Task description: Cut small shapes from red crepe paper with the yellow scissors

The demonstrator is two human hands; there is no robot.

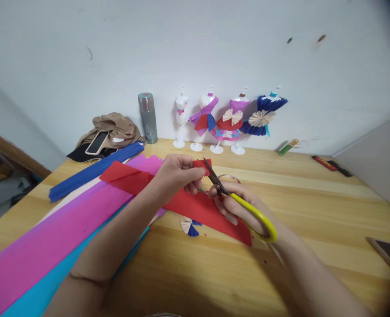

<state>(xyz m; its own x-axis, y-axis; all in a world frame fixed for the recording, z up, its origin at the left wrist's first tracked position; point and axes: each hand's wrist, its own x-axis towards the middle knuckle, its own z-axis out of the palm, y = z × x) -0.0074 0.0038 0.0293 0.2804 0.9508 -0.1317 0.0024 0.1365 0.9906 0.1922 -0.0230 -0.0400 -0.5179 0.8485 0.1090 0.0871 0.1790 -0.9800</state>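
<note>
A small folded piece of red paper (200, 164) is pinched between the fingers of my left hand (180, 171). My right hand (236, 203) grips scissors (252, 212) with yellow handles; their dark blades lie at the edge of the small red piece. Below both hands a long strip of red paper (211, 211) stretches across the table. Just beneath that strip lies a little pleated fan bow (190, 226) in cream and blue. Part of a round roll (228, 177), maybe tape, shows behind the scissors.
Long magenta (66, 215), turquoise and blue paper strips (96, 169) cover the left side. Along the wall stand a thermos (148, 118) and several mini dress forms (216, 147), some dressed in paper. A phone (97, 142) rests on brown cloth (115, 125). Right: glue stick (288, 147), box cutter (324, 163).
</note>
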